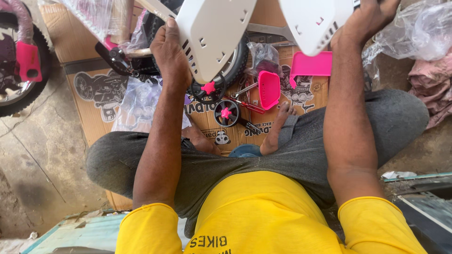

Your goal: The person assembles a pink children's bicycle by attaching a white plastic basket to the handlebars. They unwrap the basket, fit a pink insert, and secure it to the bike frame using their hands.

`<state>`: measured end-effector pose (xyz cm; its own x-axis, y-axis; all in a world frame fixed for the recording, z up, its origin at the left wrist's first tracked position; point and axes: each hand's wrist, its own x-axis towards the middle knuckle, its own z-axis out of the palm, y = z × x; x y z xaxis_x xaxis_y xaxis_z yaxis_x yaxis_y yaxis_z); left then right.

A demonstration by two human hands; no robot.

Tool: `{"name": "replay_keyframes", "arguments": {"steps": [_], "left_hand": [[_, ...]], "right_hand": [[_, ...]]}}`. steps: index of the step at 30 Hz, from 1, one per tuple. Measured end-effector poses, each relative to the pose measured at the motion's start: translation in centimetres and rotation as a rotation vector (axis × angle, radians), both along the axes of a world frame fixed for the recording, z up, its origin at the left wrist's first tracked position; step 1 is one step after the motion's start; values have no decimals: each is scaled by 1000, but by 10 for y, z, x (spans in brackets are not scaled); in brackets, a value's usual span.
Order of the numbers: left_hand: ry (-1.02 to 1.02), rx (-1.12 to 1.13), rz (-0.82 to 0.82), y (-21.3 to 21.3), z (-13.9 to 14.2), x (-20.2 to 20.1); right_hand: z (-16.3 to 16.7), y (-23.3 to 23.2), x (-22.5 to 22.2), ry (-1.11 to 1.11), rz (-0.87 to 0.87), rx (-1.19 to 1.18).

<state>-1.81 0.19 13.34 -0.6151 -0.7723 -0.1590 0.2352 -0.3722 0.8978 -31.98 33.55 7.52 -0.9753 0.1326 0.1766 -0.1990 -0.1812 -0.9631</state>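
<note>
I sit cross-legged over a flattened cardboard box (89,99). My left hand (170,51) grips the edge of a white slotted plastic panel (214,33) held up in front of me. My right hand (365,19) grips a second white plastic panel (313,21) at the top right. The two panels are apart, with a gap between them. Below them on the cardboard lie a small black wheel with a pink hub (227,113), a pink plastic scoop-shaped part (269,89) and a flat pink plastic piece (310,64).
A wheel with a pink part (21,61) stands at the far left. Bicycle frame pieces in clear wrap (117,28) lie at the top left. Clear plastic bags (409,28) and a cloth (431,84) sit at the right. Red-handled tools (247,106) lie by the small wheel.
</note>
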Motion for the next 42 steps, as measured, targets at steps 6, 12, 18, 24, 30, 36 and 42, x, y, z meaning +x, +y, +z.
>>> {"name": "replay_keyframes", "arguments": {"steps": [6,12,18,24,30,36,42], "left_hand": [[7,4,-5,-4,-3,2],[71,-21,-22,-7,-4,2],[104,-32,-50,-6,1,1],[-7,-30,-143,-13,21,1],[-11,-78,-327,-10,25,2],[129,-98,-474,-5,31,6],[515,344,-594,34,51,20]], "right_hand": [[-45,-12,56,-497,97,963],[-60,-45,155,-480,928,1784],[-75,-50,167,-402,861,1943],[-52,-67,107,-166,952,1885],[84,-81,112,-235,733,412],[109,-101,139,-402,1055,-273],[83,-112,136,-497,936,-622]]}}
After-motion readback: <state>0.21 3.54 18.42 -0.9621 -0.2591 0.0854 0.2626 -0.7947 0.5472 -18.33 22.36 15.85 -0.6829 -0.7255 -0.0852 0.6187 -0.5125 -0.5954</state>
